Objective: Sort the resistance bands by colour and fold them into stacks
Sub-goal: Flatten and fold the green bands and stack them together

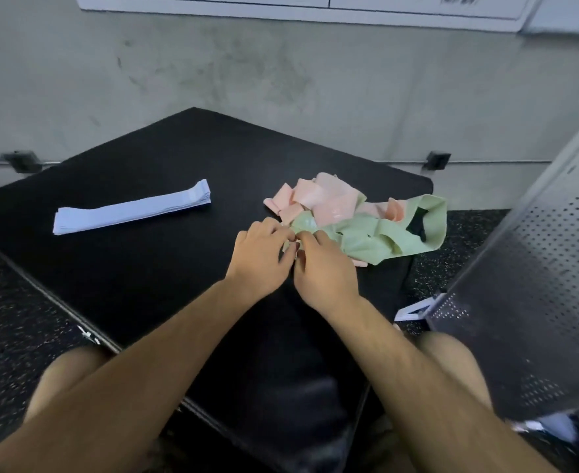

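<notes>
A tangled heap of bands lies on the right of the black padded bench (151,274): pink bands (318,199) at the back, green bands (376,238) in front and to the right. A flat, neat stack of pale blue bands (131,208) lies on the bench's left side. My left hand (259,259) and my right hand (325,271) meet at the near left end of the heap, and the fingers of both pinch the end of a green band. Their fingertips hide that end.
A grey perforated metal panel (533,288) stands close on the right. A concrete wall (281,73) rises behind the bench. Dark speckled floor (11,339) shows on both sides, and my bare knees (73,370) sit at the bench's near end.
</notes>
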